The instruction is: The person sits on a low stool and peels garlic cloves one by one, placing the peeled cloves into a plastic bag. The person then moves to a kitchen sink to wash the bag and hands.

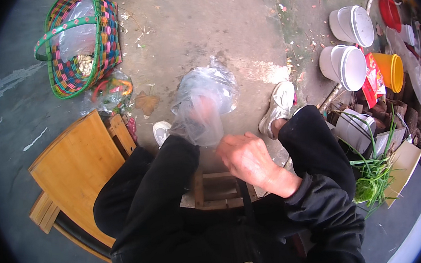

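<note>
A crumpled clear plastic bag (pixel 210 88) spreads over the ground between my feet and rises toward my lap. My left hand (pixel 205 107) shows only as a blurred patch of skin behind the film, at the end of my black sleeve; its fingers are hidden. Just right of the bag's near edge is my right hand (pixel 247 159), back upward and fingers curled in. Its fingertips are smeared and face the bag; whether they pinch the film does not show. Below my hands stands a small wooden frame (pixel 198 189), between my legs.
At far left a woven multicoloured basket (pixel 110 42) holds plastic film and small pale pieces (pixel 86 64). Nearer stands a folding wooden chair (pixel 79 167). On the right are white buckets (pixel 353 68), a yellow bucket (pixel 396 73), a red container (pixel 389 14), firewood and green stalks (pixel 372 179).
</note>
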Demonstrator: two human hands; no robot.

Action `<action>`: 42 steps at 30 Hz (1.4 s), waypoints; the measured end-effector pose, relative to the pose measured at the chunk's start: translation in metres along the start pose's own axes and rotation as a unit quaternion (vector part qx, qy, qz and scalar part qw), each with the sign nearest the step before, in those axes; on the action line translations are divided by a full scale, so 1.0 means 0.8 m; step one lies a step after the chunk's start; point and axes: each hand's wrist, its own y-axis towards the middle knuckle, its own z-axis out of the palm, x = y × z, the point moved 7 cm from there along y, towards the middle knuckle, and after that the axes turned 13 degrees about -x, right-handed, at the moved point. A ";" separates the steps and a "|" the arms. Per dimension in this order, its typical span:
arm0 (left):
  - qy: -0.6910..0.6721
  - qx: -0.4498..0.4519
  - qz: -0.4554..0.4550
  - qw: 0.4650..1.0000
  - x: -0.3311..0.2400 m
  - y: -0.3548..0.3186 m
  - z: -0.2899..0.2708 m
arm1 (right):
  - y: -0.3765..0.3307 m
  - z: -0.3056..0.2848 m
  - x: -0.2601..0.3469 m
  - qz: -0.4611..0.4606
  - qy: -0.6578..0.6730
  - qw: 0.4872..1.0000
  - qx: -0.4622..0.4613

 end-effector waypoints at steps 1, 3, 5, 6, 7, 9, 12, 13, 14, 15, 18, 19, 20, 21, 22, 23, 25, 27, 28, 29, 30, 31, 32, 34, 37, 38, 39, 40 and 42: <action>-0.012 -0.023 -0.001 1.000 -0.001 -0.007 -0.005 | 0.002 -0.002 -0.002 0.005 -0.004 1.000 0.000; -0.050 -0.076 0.004 0.996 -0.007 -0.018 -0.019 | 0.004 -0.003 -0.005 0.010 -0.010 1.000 -0.003; -0.094 -0.138 0.015 0.986 -0.016 -0.027 -0.037 | 0.005 -0.005 -0.010 0.008 -0.043 0.999 -0.021; -0.109 -0.162 0.016 0.981 -0.020 -0.033 -0.047 | 0.005 -0.004 -0.015 0.013 -0.061 0.998 -0.019; -0.122 -0.189 0.022 0.974 -0.026 -0.037 -0.056 | 0.005 -0.006 -0.017 0.009 -0.071 0.997 -0.036; -0.062 -0.228 0.040 0.971 -0.034 -0.044 -0.076 | 0.005 -0.001 -0.023 -0.008 -0.109 0.994 -0.015; 0.012 -0.277 0.081 0.957 -0.041 -0.059 -0.102 | 0.007 0.002 -0.029 -0.031 -0.147 0.989 0.004; -0.099 -0.288 0.090 0.948 -0.038 -0.063 -0.110 | 0.007 0.000 -0.028 -0.032 -0.146 0.989 -0.014; -0.219 -0.302 0.116 0.921 -0.036 -0.067 -0.119 | 0.008 -0.002 -0.028 -0.028 -0.148 0.988 -0.020; -0.156 -0.256 0.092 0.950 -0.030 -0.064 -0.111 | 0.008 -0.004 -0.029 -0.009 -0.156 0.987 -0.023; -0.001 -0.136 0.057 0.989 -0.014 -0.060 -0.086 | 0.004 -0.017 -0.007 -0.022 -0.067 0.996 -0.060; 0.050 -0.096 0.049 0.993 -0.013 -0.057 -0.078 | 0.004 -0.026 -0.002 -0.019 -0.036 0.996 -0.080; 0.100 -0.050 0.037 0.993 -0.012 -0.060 -0.071 | 0.006 -0.038 -0.001 -0.005 -0.011 0.995 -0.101; 0.080 -0.068 0.054 0.993 -0.023 -0.062 -0.075 | 0.007 -0.050 -0.001 0.011 0.017 0.993 -0.120; 0.061 -0.087 0.072 0.992 -0.036 -0.066 -0.082 | 0.008 -0.062 -0.002 0.026 0.046 0.989 -0.139; 0.041 -0.108 0.088 0.989 -0.052 -0.074 -0.092 | 0.009 -0.070 -0.005 0.047 0.055 0.989 -0.132; -0.001 -0.156 0.126 0.980 -0.096 -0.079 -0.117 | 0.012 -0.090 -0.012 0.065 0.077 0.985 -0.139; 0.010 -0.128 0.121 0.984 -0.125 -0.087 -0.136 | 0.011 -0.094 -0.012 0.051 0.036 0.991 -0.120; 0.042 -0.079 0.094 0.992 -0.132 -0.090 -0.141 | 0.010 -0.094 -0.010 0.032 0.012 0.993 -0.109; 0.080 -0.030 0.064 0.994 -0.136 -0.094 -0.144 | 0.008 -0.092 -0.008 0.011 -0.013 0.995 -0.099; 0.078 -0.002 0.050 0.996 -0.141 -0.099 -0.151 | 0.007 -0.091 -0.008 0.005 -0.030 0.994 -0.102; 0.083 0.028 0.033 0.996 -0.141 -0.106 -0.157 | 0.005 -0.089 -0.007 -0.002 -0.047 0.993 -0.105; 0.083 0.041 0.023 0.995 -0.141 -0.113 -0.161 | 0.003 -0.089 -0.006 -0.010 -0.065 0.992 -0.106; -0.008 0.013 0.069 0.998 -0.150 -0.124 -0.177 | 0.002 -0.093 -0.002 -0.019 -0.053 0.990 -0.128; -0.183 -0.007 -0.019 0.983 -0.130 -0.134 -0.196 | 0.003 -0.105 0.008 0.000 0.100 0.984 -0.145; -0.245 -0.005 -0.075 0.967 -0.120 -0.135 -0.199 | 0.004 -0.110 0.013 0.014 0.170 0.974 -0.147; -0.188 -0.024 -0.022 0.982 -0.125 -0.135 -0.209 | 0.006 -0.112 0.015 0.056 0.257 0.954 -0.141; -0.131 -0.043 0.030 0.990 -0.132 -0.135 -0.219 | 0.010 -0.113 0.018 0.100 0.340 0.926 -0.132; -0.093 -0.030 0.046 0.994 -0.141 -0.134 -0.228 | 0.017 -0.115 0.030 0.153 0.469 0.865 -0.094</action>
